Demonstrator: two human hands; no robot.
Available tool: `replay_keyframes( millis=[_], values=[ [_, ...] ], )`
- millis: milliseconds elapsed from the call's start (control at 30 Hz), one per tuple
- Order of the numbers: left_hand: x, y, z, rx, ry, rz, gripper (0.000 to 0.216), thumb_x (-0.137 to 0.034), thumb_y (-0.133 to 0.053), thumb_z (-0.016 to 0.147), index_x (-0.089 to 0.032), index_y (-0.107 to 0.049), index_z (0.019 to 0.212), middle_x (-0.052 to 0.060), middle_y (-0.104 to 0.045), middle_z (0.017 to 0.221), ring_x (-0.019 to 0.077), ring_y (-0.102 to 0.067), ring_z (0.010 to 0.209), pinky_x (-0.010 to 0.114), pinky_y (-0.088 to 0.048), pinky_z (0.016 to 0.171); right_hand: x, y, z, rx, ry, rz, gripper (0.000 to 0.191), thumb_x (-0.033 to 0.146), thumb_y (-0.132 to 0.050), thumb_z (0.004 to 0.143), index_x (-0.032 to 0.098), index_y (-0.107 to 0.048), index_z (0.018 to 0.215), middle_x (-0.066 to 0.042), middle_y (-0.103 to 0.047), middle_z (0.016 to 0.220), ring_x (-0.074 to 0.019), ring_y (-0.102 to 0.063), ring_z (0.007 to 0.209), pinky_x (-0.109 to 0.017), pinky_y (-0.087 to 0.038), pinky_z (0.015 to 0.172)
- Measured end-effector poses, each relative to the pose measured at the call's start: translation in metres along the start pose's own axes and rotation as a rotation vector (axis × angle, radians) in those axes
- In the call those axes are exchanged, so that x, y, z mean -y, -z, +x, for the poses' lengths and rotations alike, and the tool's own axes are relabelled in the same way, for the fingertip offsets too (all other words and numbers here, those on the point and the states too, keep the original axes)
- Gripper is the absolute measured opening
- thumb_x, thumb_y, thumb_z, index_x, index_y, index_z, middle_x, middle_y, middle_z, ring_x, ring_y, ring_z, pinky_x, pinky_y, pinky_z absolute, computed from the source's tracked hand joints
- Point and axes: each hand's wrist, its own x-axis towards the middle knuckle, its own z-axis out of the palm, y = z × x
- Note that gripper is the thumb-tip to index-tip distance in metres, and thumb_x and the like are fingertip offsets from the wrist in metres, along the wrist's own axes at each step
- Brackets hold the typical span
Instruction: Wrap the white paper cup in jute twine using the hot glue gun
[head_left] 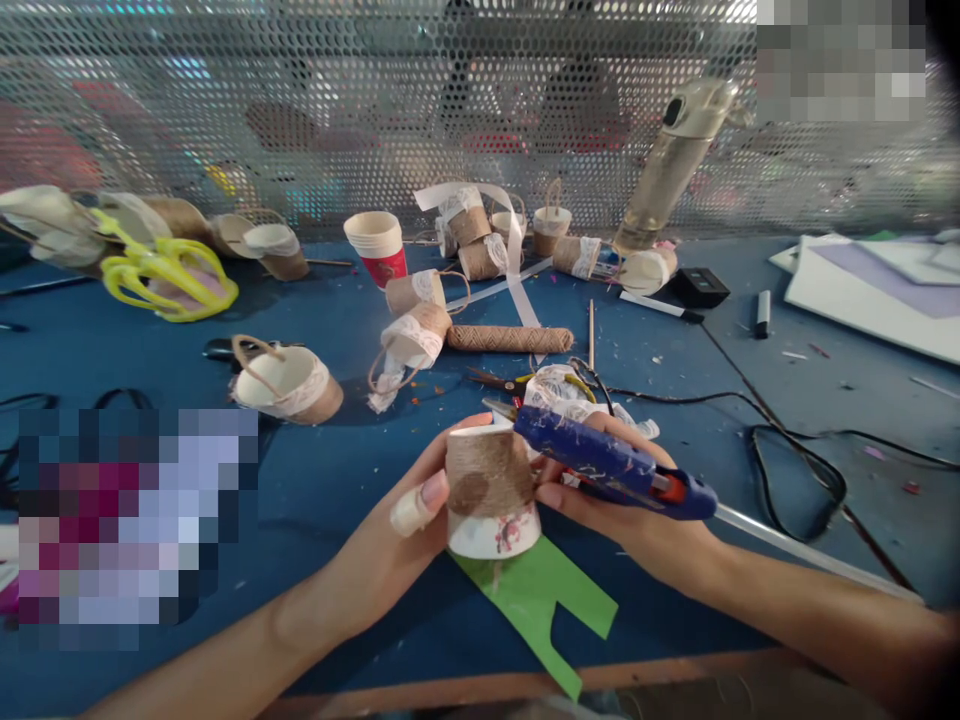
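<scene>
Cup (487,470): left hand (401,525) clasps it. Glue gun (600,455): right hand (630,525) grips it beside cup. Twine (510,339): lies beyond cup.

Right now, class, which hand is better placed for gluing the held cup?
Probably the right hand: it holds the glue gun, nozzle near the cup, while the left hand supports that cup.
</scene>
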Motion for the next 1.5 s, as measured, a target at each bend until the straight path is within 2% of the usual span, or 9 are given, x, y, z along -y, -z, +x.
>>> replay_keyframes(
  millis=[100, 333, 567, 867, 1233, 1400, 1500],
  values=[
    [0.002, 0.003, -0.002, -0.069, 0.047, 0.067, 0.056, -0.052, -0.078, 0.083, -0.033, -0.066, 0.134, 0.005, -0.070, 0.141, 0.0311, -0.063, 0.130, 0.035, -0.054, 0.097, 0.002, -0.003, 0.000, 0.027, -0.018, 0.007, 0.021, 0.023, -0.087, 0.077, 0.024, -0.066, 0.080, 0.004, -0.073, 0.081, -0.0127, -0.069, 0.076, -0.025, -0.056, 0.074],
    [-0.002, 0.001, -0.001, -0.149, 0.036, 0.026, 0.038, -0.034, -0.077, 0.086, -0.033, -0.072, 0.124, 0.003, -0.073, 0.136, 0.0293, -0.064, 0.128, 0.030, -0.055, 0.092, 0.003, 0.000, 0.001, 0.062, -0.019, -0.018, 0.019, 0.027, -0.085, 0.079, 0.024, -0.066, 0.081, 0.002, -0.076, 0.085, -0.0164, -0.072, 0.080, -0.030, -0.058, 0.078],
    [-0.002, 0.001, -0.003, -0.162, 0.007, 0.031, 0.040, -0.032, -0.074, 0.088, -0.034, -0.070, 0.128, 0.004, -0.071, 0.139, 0.0309, -0.063, 0.129, 0.033, -0.056, 0.095, 0.003, -0.001, 0.002, 0.042, -0.068, -0.022, 0.021, 0.025, -0.084, 0.078, 0.023, -0.064, 0.080, 0.004, -0.071, 0.079, -0.0132, -0.067, 0.071, -0.027, -0.055, 0.070],
    [-0.001, 0.002, -0.001, -0.137, -0.032, 0.081, 0.047, -0.033, -0.078, 0.084, -0.032, -0.069, 0.129, 0.008, -0.071, 0.135, 0.0362, -0.060, 0.130, 0.046, -0.049, 0.105, 0.007, 0.002, 0.000, 0.080, -0.088, -0.024, 0.018, 0.025, -0.084, 0.079, 0.024, -0.066, 0.083, 0.003, -0.071, 0.083, -0.0142, -0.067, 0.075, -0.028, -0.055, 0.073],
    [0.001, 0.007, -0.001, -0.136, -0.066, 0.159, 0.047, -0.031, -0.078, 0.084, -0.032, -0.068, 0.130, 0.006, -0.071, 0.136, 0.0353, -0.057, 0.133, 0.045, -0.046, 0.109, 0.003, 0.002, 0.001, 0.069, -0.090, -0.051, 0.018, 0.025, -0.083, 0.079, 0.023, -0.065, 0.082, 0.001, -0.071, 0.082, -0.0155, -0.067, 0.075, -0.029, -0.056, 0.073],
    [-0.003, 0.005, 0.002, -0.170, -0.025, 0.129, 0.040, -0.032, -0.074, 0.088, -0.032, -0.070, 0.128, 0.005, -0.072, 0.136, 0.0324, -0.061, 0.130, 0.038, -0.052, 0.100, 0.000, 0.004, 0.006, 0.031, -0.021, -0.116, 0.017, 0.031, -0.081, 0.082, 0.026, -0.065, 0.085, 0.001, -0.072, 0.083, -0.0175, -0.070, 0.076, -0.031, -0.059, 0.072],
    [-0.003, 0.004, 0.002, -0.178, 0.022, 0.083, 0.039, -0.034, -0.068, 0.093, -0.030, -0.068, 0.132, 0.006, -0.070, 0.139, 0.0320, -0.062, 0.130, 0.037, -0.052, 0.100, -0.001, 0.007, 0.007, -0.032, 0.097, -0.160, 0.022, 0.034, -0.084, 0.080, 0.029, -0.067, 0.094, 0.001, -0.074, 0.096, -0.0215, -0.073, 0.089, -0.037, -0.061, 0.083]
  ],
)
